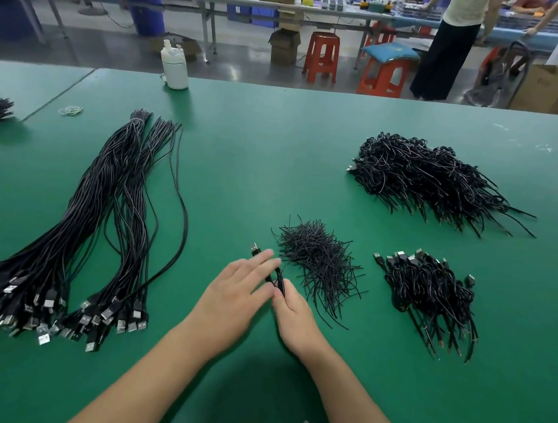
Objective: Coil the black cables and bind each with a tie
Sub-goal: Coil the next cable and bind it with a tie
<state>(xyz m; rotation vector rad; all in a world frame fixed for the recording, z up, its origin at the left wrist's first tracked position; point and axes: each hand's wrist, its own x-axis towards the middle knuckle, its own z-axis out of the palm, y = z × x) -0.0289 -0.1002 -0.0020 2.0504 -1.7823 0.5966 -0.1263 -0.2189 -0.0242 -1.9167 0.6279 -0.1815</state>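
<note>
Head view, nearest first: both hands meet low at the centre of the green table [277, 149]. The right hand [297, 320] has its fingers curled, pinching a small coil [277, 280] of black cable at its near end. The left hand [238, 286] lies with fingers nearly straight across the coil, steadying it; a plug [255, 249] sticks out just past the fingertips.

That coil looks light and limp, yet springy enough to unwind if let go, so I judge the pinch should sit at the middle of the loops, where a tie will cinch them, not at the plug.

Just beside the hands to the right lies a heap of ties [317, 260], thin and wiry, likely to bend and keep a twist; one is best picked by its end. Right of that sits a small pile of coiled cables [427, 292]. At the left, long loose cables [97, 226] lie stretched out, plugs toward the person; each is probably easiest lifted by the stiff plug. Farther off, at the right, rests a big pile [422, 178] of bound coils. A white bottle [175, 66] stands at the far edge.
</note>
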